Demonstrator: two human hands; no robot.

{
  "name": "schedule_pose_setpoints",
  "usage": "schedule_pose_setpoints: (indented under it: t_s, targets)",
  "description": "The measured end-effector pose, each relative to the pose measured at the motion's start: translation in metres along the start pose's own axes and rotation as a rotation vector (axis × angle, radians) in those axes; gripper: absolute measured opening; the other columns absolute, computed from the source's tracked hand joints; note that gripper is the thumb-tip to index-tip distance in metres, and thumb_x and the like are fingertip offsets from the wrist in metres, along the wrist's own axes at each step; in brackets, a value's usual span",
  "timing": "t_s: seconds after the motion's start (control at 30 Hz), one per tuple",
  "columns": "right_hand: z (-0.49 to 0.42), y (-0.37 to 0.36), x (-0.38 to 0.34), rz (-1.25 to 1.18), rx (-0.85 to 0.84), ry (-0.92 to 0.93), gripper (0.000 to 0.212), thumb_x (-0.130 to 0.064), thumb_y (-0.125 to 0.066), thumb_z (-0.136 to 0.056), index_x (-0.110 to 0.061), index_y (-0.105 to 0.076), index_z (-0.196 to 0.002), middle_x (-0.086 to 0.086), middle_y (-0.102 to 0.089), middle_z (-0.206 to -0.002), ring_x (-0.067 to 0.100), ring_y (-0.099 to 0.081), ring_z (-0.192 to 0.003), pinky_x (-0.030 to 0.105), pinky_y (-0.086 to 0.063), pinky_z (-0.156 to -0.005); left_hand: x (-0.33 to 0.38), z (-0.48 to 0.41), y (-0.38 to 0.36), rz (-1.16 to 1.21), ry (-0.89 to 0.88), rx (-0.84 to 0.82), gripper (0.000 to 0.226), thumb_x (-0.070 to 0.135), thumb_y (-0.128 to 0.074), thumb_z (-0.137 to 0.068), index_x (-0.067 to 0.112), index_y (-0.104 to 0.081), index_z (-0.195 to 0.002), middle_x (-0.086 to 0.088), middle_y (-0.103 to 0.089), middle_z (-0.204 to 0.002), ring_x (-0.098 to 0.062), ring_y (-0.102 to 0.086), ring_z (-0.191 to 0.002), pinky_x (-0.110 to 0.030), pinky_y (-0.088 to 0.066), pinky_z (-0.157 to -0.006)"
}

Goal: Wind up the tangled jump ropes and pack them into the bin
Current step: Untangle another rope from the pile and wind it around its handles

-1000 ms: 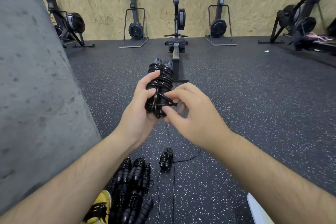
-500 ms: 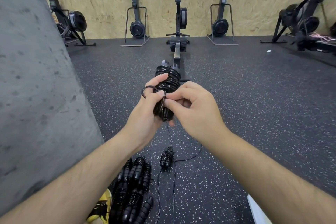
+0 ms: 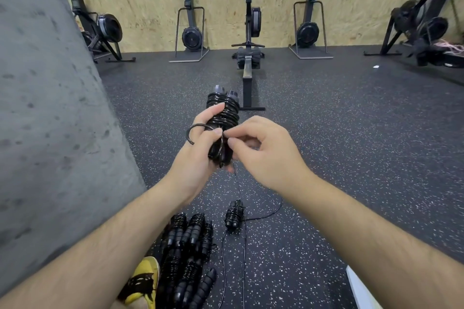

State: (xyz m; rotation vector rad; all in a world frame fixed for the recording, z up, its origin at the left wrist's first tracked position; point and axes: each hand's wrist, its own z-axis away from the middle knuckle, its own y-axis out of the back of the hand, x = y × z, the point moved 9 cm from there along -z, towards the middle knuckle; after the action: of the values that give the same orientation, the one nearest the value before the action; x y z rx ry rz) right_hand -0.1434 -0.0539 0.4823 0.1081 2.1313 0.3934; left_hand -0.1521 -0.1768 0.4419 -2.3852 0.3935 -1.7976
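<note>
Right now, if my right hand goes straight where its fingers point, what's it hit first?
Likely the wound jump rope in your left hand; the right hand pinches its loose cord there.

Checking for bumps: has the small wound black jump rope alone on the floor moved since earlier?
No: the small wound black jump rope sits in the same spot beside the pile of wound black ropes.

Jump-rope pile (image 3: pixel 187 266) cut off below
</note>
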Motion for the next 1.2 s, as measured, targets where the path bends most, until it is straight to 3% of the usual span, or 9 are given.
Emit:
schedule_pose_setpoints:
  t_s: [0.13, 0.2, 0.27, 0.33, 0.5, 0.6, 0.73, 1.0, 1.2]
  targets:
    - [-0.005, -0.009, 0.027, 0.031, 0.062, -0.205, 0.014, -0.028, -0.062, -0.095, -0.024, -0.069, -0.105, -0.010, -0.071, -0.088, 0.003, -0.067, -0.076, 0.021, -0.053, -0.071, -0.010, -0.002, 0.017, -0.313, -0.023, 0.062, 0.052, 0.018, -0.048, -0.102, 0.054, -0.043, -0.139, 0.001, -0.073, -0.109, -0.025, -0.065, -0.081, -0.043, -0.053, -0.064]
    - [-0.006, -0.025, 0.040, 0.020, 0.017, -0.299, 0.026, -0.047, -0.059, -0.094, -0.032, -0.063, -0.115, -0.011, -0.070, -0.088, 0.004, -0.066, -0.077, 0.025, -0.049, -0.070, -0.022, -0.003, 0.029, -0.482, 0.000, 0.074, 0.059, 0.024, -0.050, -0.103, 0.062, -0.030, -0.144, 0.001, -0.070, -0.119, -0.017, -0.065, -0.091, -0.045, -0.055, -0.079]
    - [-0.007, -0.043, 0.050, 0.016, -0.037, -0.358, 0.041, -0.057, -0.059, -0.090, -0.035, -0.056, -0.124, -0.011, -0.069, -0.096, 0.003, -0.065, -0.085, 0.025, -0.048, -0.072, -0.031, -0.001, 0.038, -0.668, 0.013, 0.062, 0.075, 0.034, -0.058, -0.094, 0.062, -0.015, -0.150, 0.002, -0.051, -0.141, -0.001, -0.056, -0.116, -0.034, -0.052, -0.100]
    - [-0.009, -0.060, 0.058, 0.019, -0.068, -0.383, 0.052, -0.060, -0.064, -0.084, -0.034, -0.050, -0.127, -0.012, -0.065, -0.100, 0.003, -0.064, -0.090, 0.026, -0.048, -0.075, -0.036, 0.002, 0.045, -0.753, 0.027, 0.042, 0.095, 0.028, -0.066, -0.083, 0.054, -0.009, -0.155, 0.004, -0.030, -0.145, 0.009, -0.050, -0.118, -0.015, -0.047, -0.097]
    - [-0.019, -0.087, 0.093, -0.136, -0.017, -0.457, 0.045, -0.034, -0.073, -0.087, -0.028, -0.046, -0.122, -0.004, -0.066, -0.103, 0.013, -0.066, -0.092, 0.035, -0.054, -0.081, -0.038, 0.000, 0.084, -0.544, 0.062, 0.158, 0.098, 0.015, -0.070, -0.068, 0.036, -0.028, -0.154, -0.003, -0.046, -0.136, -0.009, -0.064, -0.112, -0.030, -0.056, -0.090]
    - [-0.022, -0.112, 0.121, -0.394, -0.041, -0.595, 0.043, -0.016, -0.066, -0.094, -0.019, -0.044, -0.131, 0.003, -0.066, -0.117, 0.021, -0.066, -0.103, 0.033, -0.053, -0.082, -0.041, -0.002, 0.118, -0.366, 0.118, 0.321, 0.076, 0.009, -0.071, -0.085, 0.031, -0.037, -0.150, -0.004, -0.056, -0.124, -0.015, -0.067, -0.103, -0.039, -0.059, -0.088]
    - [-0.021, -0.153, 0.152, -0.558, -0.124, -0.755, 0.043, -0.009, -0.063, -0.094, -0.017, -0.047, -0.132, 0.009, -0.069, -0.119, 0.031, -0.069, -0.106, 0.054, -0.050, -0.099, -0.068, -0.001, 0.163, -0.340, 0.251, 0.427, 0.063, 0.021, -0.067, -0.097, 0.021, -0.036, -0.152, -0.009, -0.067, -0.121, -0.025, -0.070, -0.108, -0.046, -0.058, -0.094]
    - [0.003, -0.234, 0.195, -0.298, -0.259, -0.865, 0.029, -0.008, -0.060, -0.090, -0.016, -0.065, -0.117, 0.011, -0.072, -0.110, 0.032, -0.069, -0.103, 0.048, -0.053, -0.095, -0.123, 0.032, 0.224, -0.415, 0.454, 0.466, 0.030, 0.003, -0.062, -0.098, 0.006, -0.050, -0.126, -0.010, -0.065, -0.116, -0.024, -0.068, -0.096, -0.033, -0.059, -0.069]
    - [0.058, -0.276, 0.251, -0.021, -0.327, -0.919, 0.025, -0.016, -0.059, -0.086, -0.018, -0.053, -0.110, -0.001, -0.064, -0.085, 0.018, -0.062, -0.082, 0.034, -0.053, -0.076, -0.212, 0.072, 0.272, -0.522, 0.615, 0.578, 0.032, 0.002, -0.066, -0.091, 0.012, -0.061, -0.121, -0.009, -0.069, -0.119, -0.026, -0.066, -0.107, -0.044, -0.052, -0.099]
